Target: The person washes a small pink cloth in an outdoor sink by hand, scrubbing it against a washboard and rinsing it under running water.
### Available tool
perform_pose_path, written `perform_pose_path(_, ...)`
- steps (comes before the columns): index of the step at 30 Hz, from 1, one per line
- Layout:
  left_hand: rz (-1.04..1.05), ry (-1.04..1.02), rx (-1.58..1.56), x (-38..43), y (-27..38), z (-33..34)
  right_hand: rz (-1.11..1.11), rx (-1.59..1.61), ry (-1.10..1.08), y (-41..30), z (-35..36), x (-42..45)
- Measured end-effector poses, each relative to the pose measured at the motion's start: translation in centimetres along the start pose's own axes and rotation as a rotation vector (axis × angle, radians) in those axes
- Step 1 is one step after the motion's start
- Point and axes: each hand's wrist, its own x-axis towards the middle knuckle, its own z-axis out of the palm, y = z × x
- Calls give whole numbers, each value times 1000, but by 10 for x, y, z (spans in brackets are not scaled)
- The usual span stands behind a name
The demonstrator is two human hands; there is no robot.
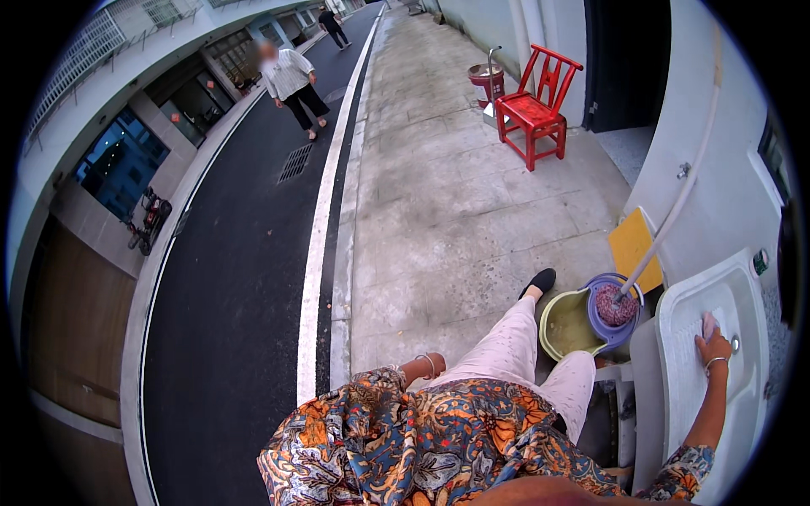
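At the right, my right hand (714, 346) grips a small pinkish cloth (708, 324) inside a white laundry sink (672, 379). The fingers press near its ribbed washboard slope, close to the round metal drain (735, 342). A bracelet circles that wrist. My left hand (435, 364) hangs beside my left thigh, away from the sink; its fingers are too small and turned away to read clearly. Left of the sink stands a yellow-green and purple mop bucket (550, 329) with murky water. A mop with a pink-purple head (616, 306) rests in its purple part, handle leaning on the wall.
A yellow board (635, 248) leans behind the bucket. A green can (760, 261) stands on the sink's far rim. Farther up the pavement are a red wooden chair (535, 104) and a dark red bucket (486, 84). Two people walk on the road (253, 221); a motorbike (150, 218) is parked opposite.
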Motion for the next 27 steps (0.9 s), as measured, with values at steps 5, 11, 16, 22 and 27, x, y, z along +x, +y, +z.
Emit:
perform_pose_path(5, 142, 176, 122, -9, 21, -16, 15, -25, -5, 2, -6, -3)
perform_pose_path(11, -94, 54, -286, -6, 16, -12, 40, 0, 6, -1, 0, 1)
perform_pose_path(16, -70, 27, -279, 7, 8, 1, 48, -33, 14, -3, -4, -2)
perform_pose_path(22, -54, 92, -242, 15, -7, 24, 36, 22, -18, -15, -19, -8)
perform_pose_path(27, -40, 105, -273, 17, -2, 20, 34, 22, 8, -3, -4, -2)
